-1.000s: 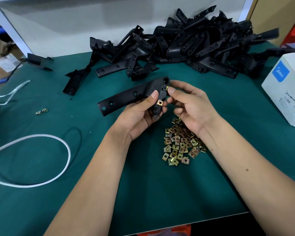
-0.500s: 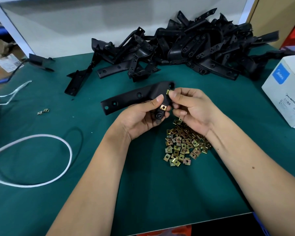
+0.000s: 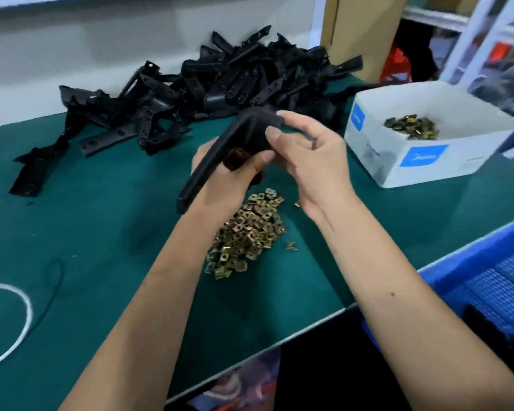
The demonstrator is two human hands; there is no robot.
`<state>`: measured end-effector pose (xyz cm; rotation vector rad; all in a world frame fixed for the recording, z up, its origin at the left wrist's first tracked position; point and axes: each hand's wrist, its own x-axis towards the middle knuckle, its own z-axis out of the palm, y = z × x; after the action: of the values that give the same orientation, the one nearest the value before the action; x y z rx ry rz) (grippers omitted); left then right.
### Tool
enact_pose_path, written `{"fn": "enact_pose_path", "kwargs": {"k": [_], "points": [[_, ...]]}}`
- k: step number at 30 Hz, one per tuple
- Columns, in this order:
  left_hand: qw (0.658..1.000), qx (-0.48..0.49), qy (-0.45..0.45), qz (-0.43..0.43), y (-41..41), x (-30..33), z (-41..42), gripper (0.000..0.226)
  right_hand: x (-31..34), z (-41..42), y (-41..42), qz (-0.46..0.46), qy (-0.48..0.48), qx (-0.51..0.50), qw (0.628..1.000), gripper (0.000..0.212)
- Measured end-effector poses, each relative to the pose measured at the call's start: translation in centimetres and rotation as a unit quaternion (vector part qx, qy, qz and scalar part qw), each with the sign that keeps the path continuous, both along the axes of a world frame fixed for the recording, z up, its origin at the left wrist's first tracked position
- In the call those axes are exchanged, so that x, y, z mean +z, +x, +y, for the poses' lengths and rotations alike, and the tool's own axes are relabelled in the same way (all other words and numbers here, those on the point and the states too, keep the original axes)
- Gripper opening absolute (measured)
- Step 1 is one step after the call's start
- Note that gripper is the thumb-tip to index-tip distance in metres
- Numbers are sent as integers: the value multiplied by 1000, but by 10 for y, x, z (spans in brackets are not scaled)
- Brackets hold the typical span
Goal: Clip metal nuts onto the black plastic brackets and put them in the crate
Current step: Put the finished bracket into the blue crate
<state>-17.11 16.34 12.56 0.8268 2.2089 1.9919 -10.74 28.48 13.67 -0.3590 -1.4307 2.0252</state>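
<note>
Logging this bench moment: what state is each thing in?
Bracket: held in both hands, clear of the table.
Left hand: grips the bracket.
Right hand: fingers on the bracket's bend.
Nuts: loose heap on the mat.
Bracket pile: heaped at the back.
White box: open, nuts inside.
Blue crate: open, at the table's edge.

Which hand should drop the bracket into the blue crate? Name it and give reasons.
Right. The right hand is nearer the blue crate at the right table edge and already touches the bracket. The left hand would have to cross over.
</note>
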Motion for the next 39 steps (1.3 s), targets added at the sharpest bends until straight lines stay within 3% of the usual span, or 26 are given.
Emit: {"fn": "enact_pose_path", "kwargs": {"k": [4, 7, 10, 12, 16, 18, 20, 21, 25, 27, 30, 32, 35, 39], "points": [[988, -101, 14, 112, 60, 16, 87, 24, -2, 68, 84, 53, -17, -138, 989, 26], [968, -224, -23, 115, 129, 12, 156, 30, -24, 119, 166, 102, -84, -215, 968, 21], [940, -316, -96, 85, 201, -16, 211, 15, -62, 147, 245, 107, -166, -229, 953, 33], [913, -366, -179, 22, 249, -51, 239, 32, -95, 155, 294, 88, -216, -211, 949, 28], [807, -425, -290, -291, 312, -128, 256, 26, -173, 164, 365, -13, -369, -276, 887, 21], [782, -403, -355, -317, 320, -163, 251, 35, -214, 166, 390, -105, -433, -343, 827, 19], [773, -398, -423, -255, 319, -189, 244, 43, -251, 166, 413, -192, -453, -403, 771, 11], [771, -400, -443, -221, 315, -197, 242, 41, -267, 165, 424, -236, -442, -430, 752, 5], [789, -410, -450, -81, 299, -197, 243, 28, -296, 160, 441, -515, -268, -445, 681, 36], [799, -435, -412, -42, 296, -179, 245, 22, -286, 160, 437, -571, -204, -467, 644, 37], [803, -511, -302, -54, 293, -133, 247, 13, -246, 169, 409, -498, -138, -564, 644, 26], [830, -520, -191, -58, 286, -95, 244, 9, -208, 172, 376, -430, 16, -612, 664, 22], [890, -451, -15, -68, 252, -38, 225, 15, -142, 167, 317, -272, 242, -602, 711, 19], [945, -306, 90, -76, 154, 1, 157, 14, -62, 146, 220, -104, 380, -495, 775, 17]]}}
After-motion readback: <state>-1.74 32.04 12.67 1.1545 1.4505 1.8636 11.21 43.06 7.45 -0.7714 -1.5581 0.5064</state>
